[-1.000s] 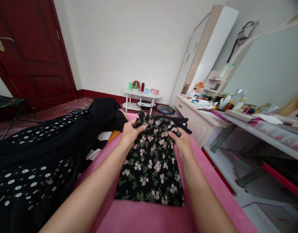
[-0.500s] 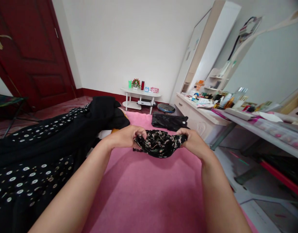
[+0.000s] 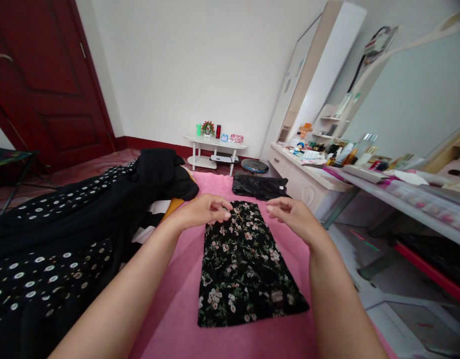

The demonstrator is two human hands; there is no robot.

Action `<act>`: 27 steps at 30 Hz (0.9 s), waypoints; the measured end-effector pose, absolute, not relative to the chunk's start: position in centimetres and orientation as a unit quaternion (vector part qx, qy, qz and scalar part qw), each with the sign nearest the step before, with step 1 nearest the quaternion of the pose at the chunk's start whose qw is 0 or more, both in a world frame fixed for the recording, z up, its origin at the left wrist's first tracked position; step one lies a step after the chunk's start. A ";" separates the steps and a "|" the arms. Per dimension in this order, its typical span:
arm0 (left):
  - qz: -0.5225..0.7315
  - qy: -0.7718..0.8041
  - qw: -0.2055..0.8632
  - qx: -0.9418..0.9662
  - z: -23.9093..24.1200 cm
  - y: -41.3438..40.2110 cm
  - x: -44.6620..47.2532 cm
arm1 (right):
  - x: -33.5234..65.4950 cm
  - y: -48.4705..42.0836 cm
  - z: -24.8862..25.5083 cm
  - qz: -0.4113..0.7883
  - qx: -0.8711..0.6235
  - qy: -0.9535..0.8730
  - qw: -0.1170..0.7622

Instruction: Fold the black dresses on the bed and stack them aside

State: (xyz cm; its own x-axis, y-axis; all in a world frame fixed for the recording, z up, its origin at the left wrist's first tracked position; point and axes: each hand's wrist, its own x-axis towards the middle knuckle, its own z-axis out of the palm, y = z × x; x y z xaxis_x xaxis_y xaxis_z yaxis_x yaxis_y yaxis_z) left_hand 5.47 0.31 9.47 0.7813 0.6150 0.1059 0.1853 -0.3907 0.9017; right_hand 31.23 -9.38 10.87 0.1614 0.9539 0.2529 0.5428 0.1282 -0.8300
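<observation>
A black garment with a floral print (image 3: 245,264) lies spread flat in a long folded shape on the pink bed cover (image 3: 173,304). Over its far left corner hovers my left hand (image 3: 209,209), fingers apart and slightly curled, holding nothing. My right hand (image 3: 288,212) is just beyond the garment's far right corner, also empty, its thumb and fingers apart. Past both hands, a folded black garment (image 3: 258,186) rests on the far part of the bed.
Black clothes with white dots (image 3: 46,269) are heaped along the left. A dressing table (image 3: 308,174) crowded with bottles and a grey-topped table (image 3: 402,199) stand on the right. At the back is a low white stand (image 3: 215,142); a red door (image 3: 46,85) is at the left.
The floral garment was bunched up between both hands; now it lies flat, stretching toward me. Both hands have let go of it and remain near its far end.
</observation>
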 end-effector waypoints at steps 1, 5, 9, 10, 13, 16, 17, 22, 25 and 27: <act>0.263 0.288 0.445 0.806 8.3 1.0 5.9 | 31.3 -9.0 10.2 0.206 -0.628 -0.607 0.441; 0.315 0.358 0.264 0.838 3.1 2.1 7.8 | 30.9 -7.6 7.4 0.191 -0.639 -0.638 0.385; 0.222 0.364 0.164 0.890 -0.5 0.3 9.4 | 29.8 -6.3 4.6 0.167 -0.657 -0.666 0.312; 0.193 0.372 0.147 0.896 -1.1 -0.3 9.6 | 29.5 -6.1 3.8 0.152 -0.665 -0.671 0.289; 0.139 0.392 0.108 0.903 -2.1 -1.5 10.1 | 28.6 -5.8 1.3 0.081 -0.696 -0.674 0.233; 0.122 0.401 0.096 0.903 -2.3 -1.8 10.2 | 27.7 -5.9 -0.4 0.004 -0.721 -0.665 0.195; 0.120 0.403 0.094 0.902 -2.2 -1.8 10.2 | 27.4 -6.0 -0.6 -0.012 -0.726 -0.662 0.187; 0.109 0.396 0.098 0.907 -1.8 -1.8 10.0 | 26.9 -7.0 -0.7 -0.020 -0.725 -0.672 0.148; 0.101 0.379 0.115 0.913 -1.7 -2.9 9.1 | 27.1 -8.5 -0.8 0.021 -0.709 -0.695 0.113; 0.100 0.360 0.134 0.918 -1.7 -4.4 7.7 | 27.4 -10.2 -0.8 0.056 -0.698 -0.707 0.100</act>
